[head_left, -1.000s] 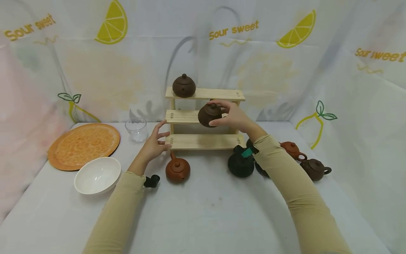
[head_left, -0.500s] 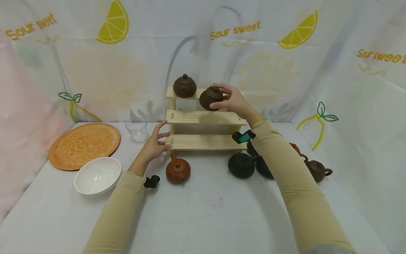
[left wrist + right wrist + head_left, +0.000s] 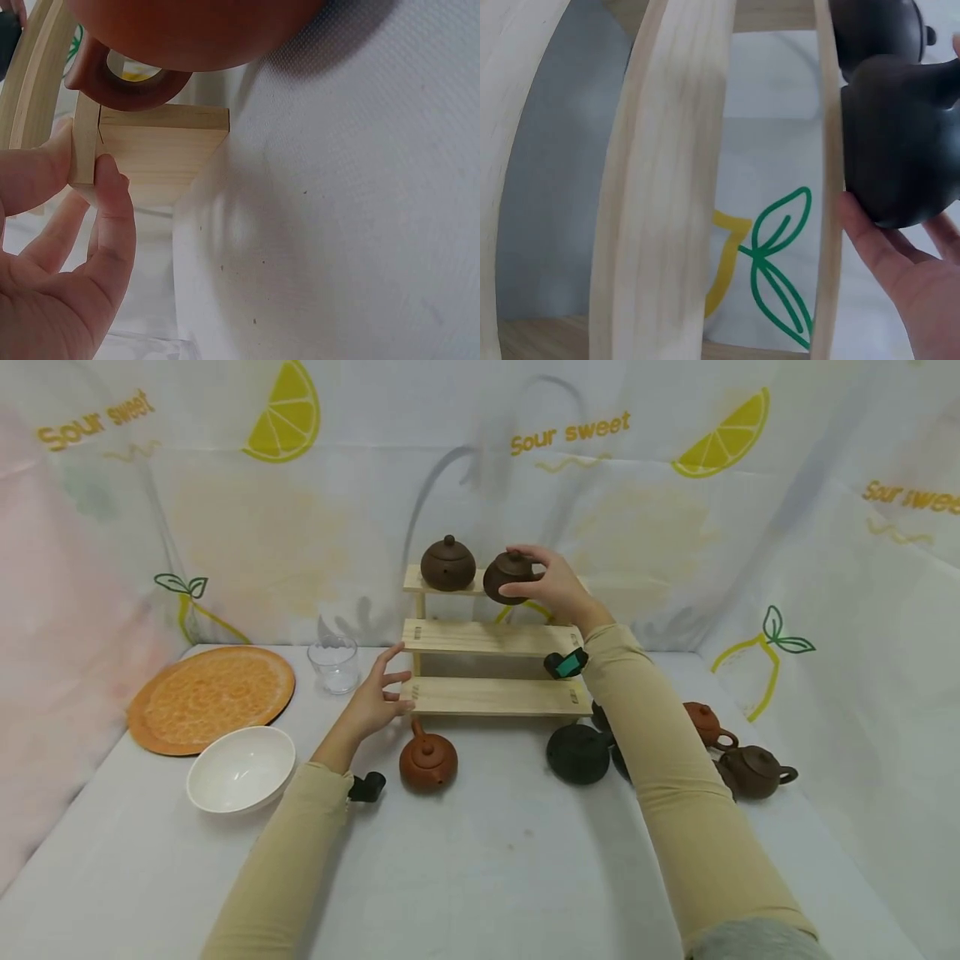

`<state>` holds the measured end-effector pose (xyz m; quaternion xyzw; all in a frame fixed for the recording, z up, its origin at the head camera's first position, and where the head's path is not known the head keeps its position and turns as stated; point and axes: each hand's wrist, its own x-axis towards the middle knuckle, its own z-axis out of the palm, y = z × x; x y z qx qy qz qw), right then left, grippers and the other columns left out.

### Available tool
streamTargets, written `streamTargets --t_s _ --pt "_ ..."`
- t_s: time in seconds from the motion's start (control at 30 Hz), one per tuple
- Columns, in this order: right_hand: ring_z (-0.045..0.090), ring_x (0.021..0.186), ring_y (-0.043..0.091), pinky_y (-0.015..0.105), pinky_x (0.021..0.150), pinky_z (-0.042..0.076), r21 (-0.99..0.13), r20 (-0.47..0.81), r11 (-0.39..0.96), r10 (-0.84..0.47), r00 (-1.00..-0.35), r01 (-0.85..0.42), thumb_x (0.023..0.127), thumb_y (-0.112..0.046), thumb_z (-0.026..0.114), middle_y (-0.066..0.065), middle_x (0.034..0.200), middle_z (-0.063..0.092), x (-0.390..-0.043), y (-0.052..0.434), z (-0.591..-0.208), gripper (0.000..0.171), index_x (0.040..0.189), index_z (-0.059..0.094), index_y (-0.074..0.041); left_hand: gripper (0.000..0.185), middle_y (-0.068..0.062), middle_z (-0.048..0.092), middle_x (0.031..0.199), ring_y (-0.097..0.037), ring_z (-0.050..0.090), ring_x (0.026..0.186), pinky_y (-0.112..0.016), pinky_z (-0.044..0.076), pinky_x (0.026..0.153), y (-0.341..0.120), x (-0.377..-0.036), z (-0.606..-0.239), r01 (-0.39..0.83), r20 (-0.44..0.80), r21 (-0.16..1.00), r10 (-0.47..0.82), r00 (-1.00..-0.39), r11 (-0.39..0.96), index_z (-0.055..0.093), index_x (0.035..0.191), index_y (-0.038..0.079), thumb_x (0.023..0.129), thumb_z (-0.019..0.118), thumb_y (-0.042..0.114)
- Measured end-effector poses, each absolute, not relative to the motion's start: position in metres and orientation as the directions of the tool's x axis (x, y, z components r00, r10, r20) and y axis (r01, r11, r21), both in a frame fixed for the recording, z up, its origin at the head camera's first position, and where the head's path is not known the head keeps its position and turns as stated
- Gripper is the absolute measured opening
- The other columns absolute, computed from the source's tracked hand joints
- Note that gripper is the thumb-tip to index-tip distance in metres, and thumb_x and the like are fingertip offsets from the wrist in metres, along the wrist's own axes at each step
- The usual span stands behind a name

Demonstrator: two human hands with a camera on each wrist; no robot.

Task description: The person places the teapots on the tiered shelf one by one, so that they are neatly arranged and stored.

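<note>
My right hand (image 3: pixel 558 587) grips a dark brown teapot (image 3: pixel 504 578) by its side, thumb in front and fingers near the lid. In the right wrist view this teapot (image 3: pixel 900 142) sits right at the top shelf's edge. Another dark brown teapot (image 3: pixel 447 565) stands on the top shelf, just left of it. My left hand (image 3: pixel 375 697) holds the left end of the three-tier wooden stand (image 3: pixel 495 695); the left wrist view has thumb and fingers pinching a shelf board (image 3: pixel 84 150). Close in front of that hand, a reddish-brown teapot (image 3: pixel 428 763) rests on the table.
To the left are a white bowl (image 3: pixel 242 770), a round orange mat (image 3: pixel 213 697) and a clear glass (image 3: pixel 333 664). A black teapot (image 3: pixel 577 754) stands before the stand's right end. Further right are an orange-red teapot (image 3: pixel 703 724) and a brown teapot (image 3: pixel 753 771), partly behind my right arm.
My right hand has raised the dark brown teapot from middle-shelf height to the top shelf, beside the other teapot. The left hand keeps its hold on the stand. The head view has shifted slightly.
</note>
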<state>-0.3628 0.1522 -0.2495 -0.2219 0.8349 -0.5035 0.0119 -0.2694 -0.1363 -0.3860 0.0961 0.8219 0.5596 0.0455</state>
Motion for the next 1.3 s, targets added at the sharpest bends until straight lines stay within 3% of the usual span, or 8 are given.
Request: streamTargets --t_s 0.33,0.5,0.67,0.83,1.07,1.3 --pt "0.042 0.124 0.030 0.036 0.092 0.041 -0.817 0.229 0.435 -0.360 -0.904 -0.380 0.086 -0.026 0.067 0.006 0.145 0.033 -0.366 0.149 -0.255 0.071 0.146 0.031 -0.018 0.094 -0.023 0.042 0.137 -0.041 0.055 0.098 -0.042 0.051 0.075 -0.136 -0.271 -0.387 0.105 0.033 0.932 0.208 -0.978 0.348 0.012 0.149 0.031 0.082 0.064 -0.009" --pt "0.033 0.130 0.027 0.034 0.097 0.037 -0.789 0.285 0.439 -0.358 -0.889 -0.430 0.087 -0.025 0.067 0.003 0.146 0.031 -0.366 0.148 -0.255 0.064 0.143 0.037 -0.017 0.094 -0.023 0.042 0.137 -0.041 0.056 0.099 -0.043 0.051 0.076 -0.135 -0.271 -0.387 0.101 0.029 0.931 0.207 -0.978 0.350 0.012 0.149 0.032 0.082 0.064 -0.009" --pt "0.038 0.127 0.031 0.038 0.093 0.042 -0.761 0.288 0.481 -0.351 -0.891 -0.435 0.085 -0.022 0.069 0.002 0.147 0.030 -0.364 0.145 -0.255 0.064 0.142 0.040 -0.018 0.094 -0.023 0.042 0.138 -0.040 0.056 0.099 -0.043 0.050 0.075 -0.137 -0.271 -0.387 0.096 0.023 0.930 0.203 -0.979 0.355 0.011 0.149 0.033 0.082 0.064 -0.009" --pt "0.044 0.121 0.031 0.035 0.091 0.043 -0.726 0.342 0.491 -0.349 -0.872 -0.481 0.083 -0.012 0.071 0.009 0.139 0.036 -0.366 0.144 -0.258 0.063 0.140 0.043 -0.013 0.095 -0.022 0.042 0.137 -0.039 0.056 0.098 -0.045 0.050 0.076 -0.137 -0.271 -0.387 0.092 0.019 0.929 0.201 -0.979 0.360 0.011 0.149 0.033 0.082 0.064 -0.009" --pt "0.040 0.123 0.027 0.028 0.098 0.036 -0.667 0.403 0.515 -0.358 -0.842 -0.538 0.084 -0.009 0.069 0.013 0.135 0.041 -0.373 0.140 -0.261 0.053 0.133 0.050 -0.007 0.095 -0.022 0.043 0.137 -0.039 0.056 0.098 -0.044 0.050 0.075 -0.137 -0.270 -0.387 0.095 0.022 0.926 0.198 -0.980 0.366 0.011 0.149 0.032 0.082 0.064 -0.009" --pt "0.043 0.123 0.033 0.035 0.097 0.038 -0.682 0.356 0.551 -0.325 -0.876 -0.481 0.084 -0.012 0.069 0.010 0.141 0.038 -0.372 0.139 -0.259 0.054 0.134 0.049 -0.013 0.094 -0.022 0.043 0.137 -0.039 0.057 0.097 -0.043 0.050 0.075 -0.136 -0.270 -0.386 0.091 0.020 0.932 0.199 -0.980 0.352 0.012 0.149 0.031 0.082 0.064 -0.010"
